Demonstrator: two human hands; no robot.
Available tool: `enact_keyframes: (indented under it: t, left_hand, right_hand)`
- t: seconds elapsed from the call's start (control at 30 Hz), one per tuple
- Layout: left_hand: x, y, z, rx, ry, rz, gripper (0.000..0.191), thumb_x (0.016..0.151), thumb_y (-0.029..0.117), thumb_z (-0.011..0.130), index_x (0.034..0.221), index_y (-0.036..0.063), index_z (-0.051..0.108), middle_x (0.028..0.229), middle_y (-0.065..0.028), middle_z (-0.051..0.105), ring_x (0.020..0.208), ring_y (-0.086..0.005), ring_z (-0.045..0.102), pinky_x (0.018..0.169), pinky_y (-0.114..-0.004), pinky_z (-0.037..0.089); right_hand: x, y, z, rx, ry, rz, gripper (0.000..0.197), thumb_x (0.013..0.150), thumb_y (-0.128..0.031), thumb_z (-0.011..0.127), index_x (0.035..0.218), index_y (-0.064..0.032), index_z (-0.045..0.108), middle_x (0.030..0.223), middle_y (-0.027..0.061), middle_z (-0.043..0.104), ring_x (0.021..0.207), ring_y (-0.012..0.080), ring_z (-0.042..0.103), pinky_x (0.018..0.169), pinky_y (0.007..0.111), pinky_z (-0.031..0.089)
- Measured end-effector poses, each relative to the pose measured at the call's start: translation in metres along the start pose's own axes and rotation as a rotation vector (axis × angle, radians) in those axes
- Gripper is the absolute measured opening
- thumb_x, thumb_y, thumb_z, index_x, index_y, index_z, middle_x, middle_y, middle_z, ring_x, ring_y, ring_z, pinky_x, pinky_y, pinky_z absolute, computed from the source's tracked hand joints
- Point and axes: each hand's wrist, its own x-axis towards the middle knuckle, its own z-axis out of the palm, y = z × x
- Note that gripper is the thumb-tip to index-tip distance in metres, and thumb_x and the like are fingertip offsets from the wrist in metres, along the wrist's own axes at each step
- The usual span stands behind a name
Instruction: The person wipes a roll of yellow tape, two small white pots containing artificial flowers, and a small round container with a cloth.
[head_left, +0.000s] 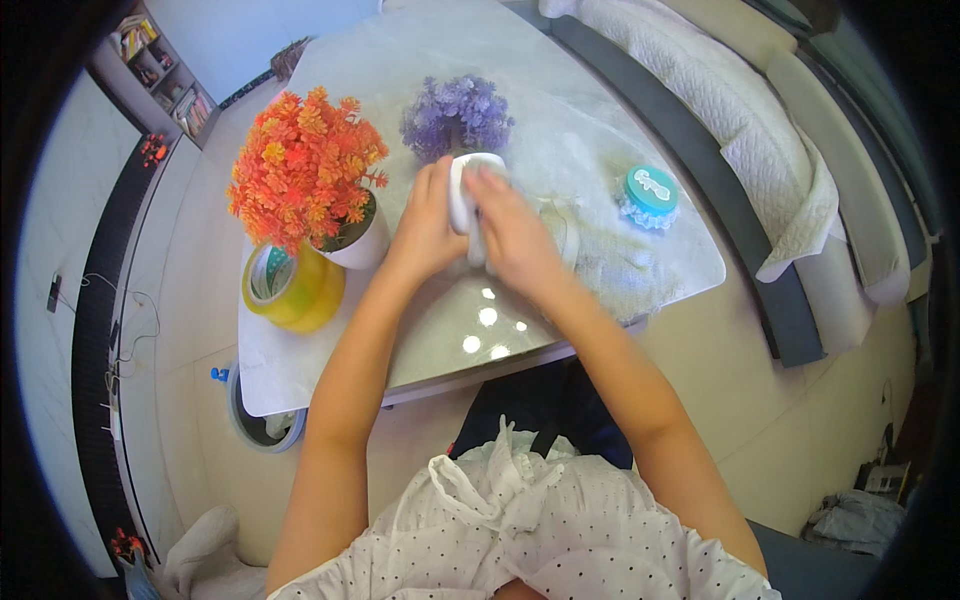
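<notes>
In front of me an artificial plant with purple flowers tilts away over the table, joined to what looks like its white pot. My left hand grips the pot from the left side. Against the pot's other side lies my right hand, blurred by motion. A pale, soft-looking piece shows below, between both hands; it may be a cloth, partly hidden by the fingers. To the left of my left hand stands an orange artificial plant in a white pot.
Two yellow tape rolls sit at the marble-look table's left edge. A grey-green cloth lies at right, below a turquoise-lidded jar. A bin stands under the left corner. A sofa runs along the right.
</notes>
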Motion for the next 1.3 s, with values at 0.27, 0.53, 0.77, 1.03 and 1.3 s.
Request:
enact_keyframes:
  t: [0.27, 0.53, 0.77, 1.03, 1.3]
  left_hand:
    - [0.003, 0.008, -0.004, 0.011, -0.016, -0.098, 0.093, 0.053, 0.015, 0.076, 0.129, -0.0039, 0.027, 0.123, -0.0225, 0.039, 0.118, -0.0357, 0.038, 0.098, -0.038, 0.034]
    - [0.004, 0.005, 0.009, -0.136, 0.163, -0.275, 0.093, 0.058, 0.026, 0.081, 0.129, -0.0026, 0.028, 0.123, -0.0188, 0.04, 0.117, -0.0289, 0.041, 0.096, -0.037, 0.036]
    - [0.0, 0.007, 0.018, -0.727, 0.347, -0.402, 0.082, 0.069, 0.016, 0.074, 0.131, 0.0007, 0.022, 0.126, -0.0142, 0.035, 0.117, -0.0231, 0.037, 0.098, -0.035, 0.032]
    - [0.0, 0.053, 0.011, -1.406, 0.39, -0.68, 0.058, 0.088, 0.046, 0.047, 0.131, 0.0128, 0.027, 0.129, -0.0068, 0.036, 0.116, -0.026, 0.04, 0.096, -0.042, 0.035]
    - [0.0, 0.051, 0.008, -1.687, 0.27, -0.759, 0.049, 0.086, 0.04, 0.053, 0.122, 0.0088, 0.042, 0.116, -0.0099, 0.053, 0.104, -0.0242, 0.053, 0.091, -0.04, 0.042]
  right_hand:
    - [0.015, 0.017, 0.007, 0.254, 0.228, 0.37, 0.044, 0.084, -0.004, 0.039, 0.128, -0.0003, 0.04, 0.122, 0.0277, 0.045, 0.111, 0.0363, 0.048, 0.095, 0.035, 0.036]
    - [0.001, 0.013, -0.024, 0.906, 0.561, 0.645, 0.044, 0.086, -0.003, 0.036, 0.13, -0.0014, 0.039, 0.124, 0.0136, 0.048, 0.111, 0.0205, 0.046, 0.097, 0.03, 0.033]
    - [-0.019, -0.014, -0.018, 0.478, 0.419, 0.31, 0.047, 0.085, 0.0, 0.034, 0.132, 0.0028, 0.033, 0.133, 0.0174, 0.039, 0.125, 0.0255, 0.035, 0.103, 0.032, 0.025]
    - [-0.022, -0.011, -0.013, 0.576, 0.366, 0.202, 0.045, 0.085, 0.001, 0.036, 0.13, 0.0037, 0.036, 0.131, 0.0189, 0.042, 0.125, 0.0271, 0.037, 0.103, 0.033, 0.026]
    - [-0.028, -0.019, -0.011, 0.048, 0.197, -0.107, 0.049, 0.075, 0.004, 0.046, 0.124, 0.0006, 0.044, 0.126, 0.0157, 0.048, 0.12, 0.0325, 0.042, 0.098, 0.039, 0.034]
